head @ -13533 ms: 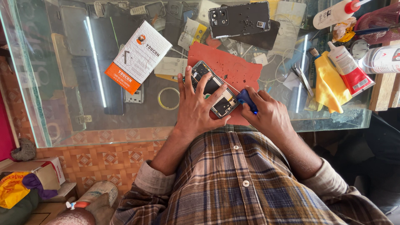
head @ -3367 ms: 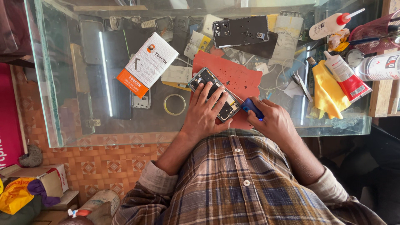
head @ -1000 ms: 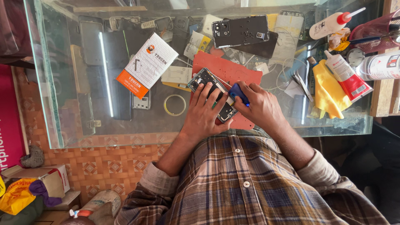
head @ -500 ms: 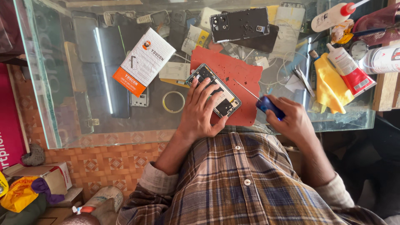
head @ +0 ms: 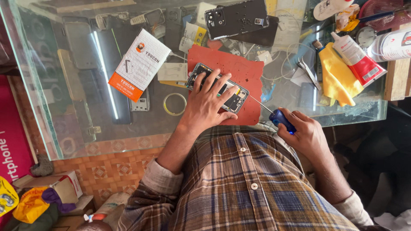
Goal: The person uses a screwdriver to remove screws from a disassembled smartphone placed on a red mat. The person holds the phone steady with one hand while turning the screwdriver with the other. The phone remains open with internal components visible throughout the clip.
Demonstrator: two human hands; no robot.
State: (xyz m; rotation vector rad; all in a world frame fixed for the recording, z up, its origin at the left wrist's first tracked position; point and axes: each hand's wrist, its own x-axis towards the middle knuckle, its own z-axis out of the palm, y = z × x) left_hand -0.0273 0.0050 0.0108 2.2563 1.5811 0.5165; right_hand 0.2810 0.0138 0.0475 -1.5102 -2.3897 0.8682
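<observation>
Left hand (head: 205, 100) spreads flat, pinning the opened phone (head: 218, 87) on the red mat (head: 239, 68) so it can't slide, while right hand (head: 306, 137) grips the blue-handled screwdriver (head: 280, 119) just off the mat's corner.

Opened phone (head: 222, 87) – flat, red mat (head: 246, 70)

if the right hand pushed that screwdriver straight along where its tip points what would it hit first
Probably the opened phone under the left hand. The right hand aims the screwdriver up-left over the red mat; height above it is unclear.
</observation>
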